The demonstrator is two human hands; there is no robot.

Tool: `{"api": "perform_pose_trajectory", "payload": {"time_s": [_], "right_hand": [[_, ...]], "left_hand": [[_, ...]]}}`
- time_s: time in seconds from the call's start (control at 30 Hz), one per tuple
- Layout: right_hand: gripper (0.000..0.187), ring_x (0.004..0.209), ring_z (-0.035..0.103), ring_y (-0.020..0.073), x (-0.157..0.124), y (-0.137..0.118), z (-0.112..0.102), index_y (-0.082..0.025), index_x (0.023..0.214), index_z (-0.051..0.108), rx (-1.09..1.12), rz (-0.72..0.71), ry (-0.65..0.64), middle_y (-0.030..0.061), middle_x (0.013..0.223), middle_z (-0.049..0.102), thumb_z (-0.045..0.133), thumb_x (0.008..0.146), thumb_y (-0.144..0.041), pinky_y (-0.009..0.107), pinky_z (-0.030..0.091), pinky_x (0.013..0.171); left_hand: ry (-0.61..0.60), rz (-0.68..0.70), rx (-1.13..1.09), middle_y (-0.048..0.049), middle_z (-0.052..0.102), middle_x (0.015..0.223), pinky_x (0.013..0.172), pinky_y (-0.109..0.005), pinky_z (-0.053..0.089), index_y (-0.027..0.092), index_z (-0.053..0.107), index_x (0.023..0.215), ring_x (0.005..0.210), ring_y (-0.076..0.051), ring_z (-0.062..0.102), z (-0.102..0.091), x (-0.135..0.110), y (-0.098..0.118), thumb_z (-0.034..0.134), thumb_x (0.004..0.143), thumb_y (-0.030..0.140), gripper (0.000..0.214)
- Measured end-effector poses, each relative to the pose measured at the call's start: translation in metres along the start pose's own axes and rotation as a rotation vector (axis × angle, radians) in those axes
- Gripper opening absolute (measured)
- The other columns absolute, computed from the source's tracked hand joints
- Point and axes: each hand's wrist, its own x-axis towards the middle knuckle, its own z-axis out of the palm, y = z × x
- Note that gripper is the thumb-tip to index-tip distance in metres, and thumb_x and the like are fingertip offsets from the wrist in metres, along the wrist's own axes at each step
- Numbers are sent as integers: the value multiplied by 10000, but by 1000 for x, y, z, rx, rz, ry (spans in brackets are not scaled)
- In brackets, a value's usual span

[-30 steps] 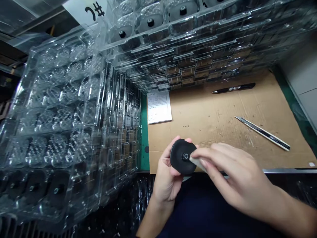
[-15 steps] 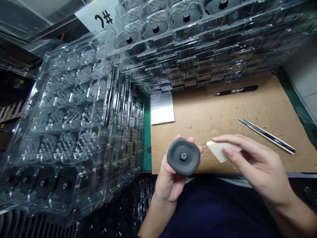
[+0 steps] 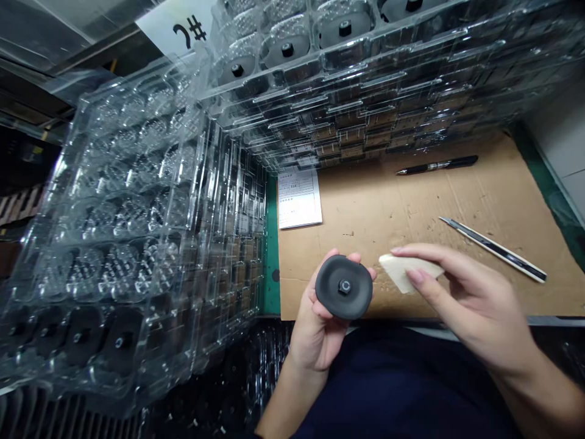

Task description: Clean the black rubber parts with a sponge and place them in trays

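A black, round rubber disc with a small metal nut at its centre (image 3: 343, 286) is held up in the left hand (image 3: 315, 334), just above the near edge of the counter (image 3: 270, 244). The left fingers (image 3: 332, 253) are closed on the disc's rim; most of them are hidden behind it, and only their tips are seen past its top and right edge. The disc's back face cannot be seen.

An off-white, wedge-shaped piece (image 3: 398, 272) is pinched between the thumb and fingers (image 3: 427, 253) of the right hand (image 3: 466, 305), just beside the disc but not touching it. Its rear part is covered by the hand, and its material cannot be made out. The right forearm is cut off at the lower right corner.

A brown cardboard sheet (image 3: 388, 207) is laid on the counter, and on it lie a printed white paper slip (image 3: 299, 198), its print too small to be read, a black pen (image 3: 436, 164) and a slim utility knife (image 3: 496, 250). Stacks of clear plastic blister trays are seen at the left (image 3: 119, 231) and at the back (image 3: 365, 91); their contents are blurred by reflections, though dark discs are made out in some pockets. A white sign marked "2#" (image 3: 183, 27) is partly cut off at the top.
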Motion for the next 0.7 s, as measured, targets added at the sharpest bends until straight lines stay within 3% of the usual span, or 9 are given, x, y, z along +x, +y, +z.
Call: {"api": "perform_pose_trajectory", "payload": {"time_s": [0.1, 0.2, 0.33, 0.47, 0.6, 0.7], "right_hand": [[375, 934, 566, 132, 5, -17, 0, -246, 1161, 570, -15, -237, 12, 7, 1073, 615, 574, 814, -106, 249, 448, 781], [342, 856, 554, 128, 12, -26, 10, -207, 1125, 591, 9, -399, -102, 15, 991, 635, 531, 822, -59, 280, 429, 749], [315, 771, 532, 111, 18, -27, 16, -228, 1078, 610, -134, -239, -235, -15, 888, 640, 512, 832, -56, 290, 382, 720], [310, 831, 550, 107, 19, -28, 15, -206, 1102, 586, -6, -347, -144, 2, 988, 645, 493, 848, -55, 289, 368, 735], [261, 735, 520, 104, 18, -27, 12, -212, 1045, 614, -109, -232, -242, -5, 870, 640, 517, 843, -78, 287, 358, 703], [284, 793, 547, 113, 20, -28, 15, -210, 1081, 605, -56, -293, -126, 9, 937, 649, 524, 842, -79, 291, 376, 734]], "left_hand": [[9, 19, 36, -37, 566, 1241, 946, -355, 460, 301, 585, 1156, 1096, -247, 562, 2, 2, -3, 730, 660, 387, 524], [44, 35, 93, -33, 578, 1226, 968, -277, 429, 290, 581, 1165, 1145, -204, 525, 2, 2, -5, 742, 676, 324, 516], [127, 82, 114, -16, 591, 1211, 890, -200, 457, 297, 588, 1154, 1106, -158, 547, -3, 0, -6, 755, 669, 283, 513], [87, 101, 117, -20, 594, 1205, 914, -220, 455, 291, 593, 1148, 1098, -160, 555, -3, 0, -5, 749, 679, 260, 495], [71, 104, 107, -28, 572, 1244, 878, -190, 469, 281, 568, 1184, 1108, -149, 548, -3, 2, -5, 734, 699, 213, 517], [42, 97, 96, -22, 587, 1224, 930, -205, 445, 286, 574, 1173, 1115, -140, 545, -3, 4, -7, 730, 700, 242, 500]]}}
